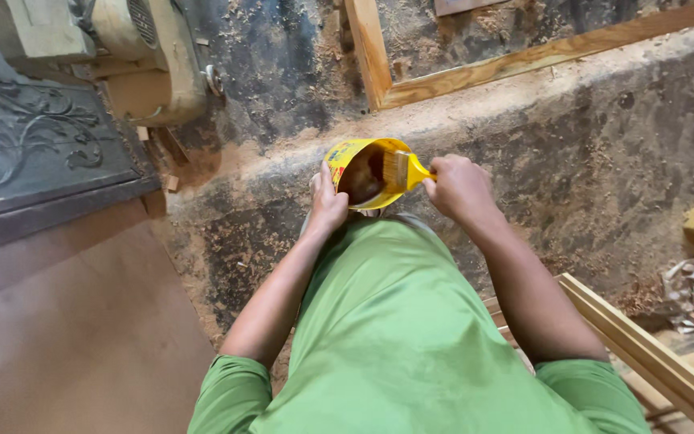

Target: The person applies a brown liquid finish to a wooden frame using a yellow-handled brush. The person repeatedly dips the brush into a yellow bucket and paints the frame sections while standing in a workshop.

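Paintbrush with a yellow handle sits in the right hand, whose fingers are curled tight around the handle; its bristles dip into the mouth of one yellow can, tilted toward the person and holding a dark brown liquid; the left hand clasps the can's side from the left, fingers wrapped against it; one brush, one can, both held above the sawdust-strewn floor, in front of the green shirt.
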